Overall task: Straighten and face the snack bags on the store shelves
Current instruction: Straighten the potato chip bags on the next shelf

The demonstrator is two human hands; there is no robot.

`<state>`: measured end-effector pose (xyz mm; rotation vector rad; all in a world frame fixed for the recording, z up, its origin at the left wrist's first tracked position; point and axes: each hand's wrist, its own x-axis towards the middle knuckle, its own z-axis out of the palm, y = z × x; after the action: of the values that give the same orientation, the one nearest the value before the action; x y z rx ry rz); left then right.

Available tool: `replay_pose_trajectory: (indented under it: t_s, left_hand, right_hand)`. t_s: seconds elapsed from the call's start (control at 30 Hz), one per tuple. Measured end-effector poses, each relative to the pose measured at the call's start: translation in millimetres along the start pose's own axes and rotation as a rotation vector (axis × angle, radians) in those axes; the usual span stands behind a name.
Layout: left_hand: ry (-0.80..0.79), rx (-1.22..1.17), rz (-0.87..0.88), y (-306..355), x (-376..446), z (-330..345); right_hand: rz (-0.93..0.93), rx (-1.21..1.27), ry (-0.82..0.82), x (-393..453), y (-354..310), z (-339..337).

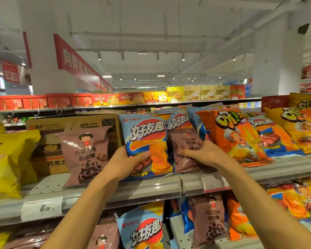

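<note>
Grey metal forms the shelf's front rail (151,186), with white price labels clipped along it, and it is the nearest thing the two forearms cross. Just above it the left hand (127,160) grips the lower left corner of the glossy blue ridged-chip bag (145,141), thumb across its printed face. The right hand (203,153) curls over the crinkled brown chocolate-ring bag (185,148), fingers bunching the film in its middle.

Both bags stand on the upper shelf, touching side by side. The blue bag has its long axis near vertical, top seam up, leaning slightly back, print facing the aisle. The brown bag also faces out with its top seam up, but tilts back against a second blue bag behind it, and looks out of place among the blue row.

The risks, as I judge them: the bunched hold could crush the rings inside or leave the brown front creased; pulling it out may let the orange snack bag (235,139) to its right slump into the gap; and the blue bag, held by one corner only, could twist or tip off the rail.

Farther left, a matching upright brown ring bag (84,153) stands before a cardboard carton (72,123), probably where the held one belongs.
</note>
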<state>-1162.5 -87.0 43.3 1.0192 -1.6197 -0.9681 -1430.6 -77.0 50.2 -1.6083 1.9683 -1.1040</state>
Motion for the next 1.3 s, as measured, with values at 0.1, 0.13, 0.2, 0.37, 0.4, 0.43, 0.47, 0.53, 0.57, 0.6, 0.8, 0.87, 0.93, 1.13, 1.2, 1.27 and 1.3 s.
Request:
replay_pose_trajectory:
  t_s: [0.1, 0.13, 0.2, 0.37, 0.4, 0.43, 0.47, 0.53, 0.57, 0.6, 0.8, 0.87, 0.93, 1.13, 1.2, 1.27, 1.3]
  left_hand:
    - [0.048, -0.077, 0.040, 1, -4, 4]
    - [0.070, -0.097, 0.057, 1, -5, 6]
    - [0.136, -0.117, 0.087, 3, -7, 9]
    - [0.323, -0.178, 0.128, 9, -6, 19]
    - [0.346, -0.168, 0.130, 10, -6, 23]
    - [0.358, -0.156, 0.133, 13, -5, 28]
    - [0.362, -0.142, 0.140, 14, -4, 35]
    - [0.345, -0.110, 0.166, 19, -2, 54]
    - [0.323, -0.093, 0.177, 23, -1, 66]
    - [0.298, -0.080, 0.175, 25, 1, 78]
    - [0.195, 0.035, 0.019, 28, 26, 144]
    - [0.191, 0.073, -0.009, 25, 34, 156]
    - [0.188, 0.116, -0.021, 21, 38, 164]
    - [0.180, 0.595, 0.119, 19, 25, 167]
    - [0.224, 0.726, 0.259, 23, 13, 158]
    - [0.340, 0.793, 0.345, 20, -2, 141]
    - [0.410, 0.827, 0.374, 15, -11, 130]
  right_hand:
    - [-0.063, 0.023, 0.049, -5, 5, 1]
    - [-0.097, 0.022, 0.066, -8, 7, 0]
    - [-0.150, 0.035, 0.105, -14, 11, -1]
    - [-0.313, 0.282, 0.280, -32, 17, -12]
    - [-0.339, 0.353, 0.285, -36, 19, -17]
    - [-0.356, 0.414, 0.288, -41, 22, -22]
    - [-0.372, 0.458, 0.291, -46, 26, -27]
    - [-0.392, 0.504, 0.305, -56, 35, -35]
    - [-0.394, 0.522, 0.315, -59, 40, -39]
    - [-0.396, 0.538, 0.322, -62, 46, -42]
    - [-0.414, 0.521, 0.344, -64, 78, -68]
    - [-0.415, 0.493, 0.365, -64, 86, -74]
    - [-0.421, 0.468, 0.382, -64, 91, -76]
    - [-0.426, 0.406, 0.387, -69, 83, -67]
    - [-0.439, 0.407, 0.392, -71, 70, -60]
    - [-0.472, 0.421, 0.383, -75, 54, -49]
    - [-0.485, 0.424, 0.378, -77, 45, -43]
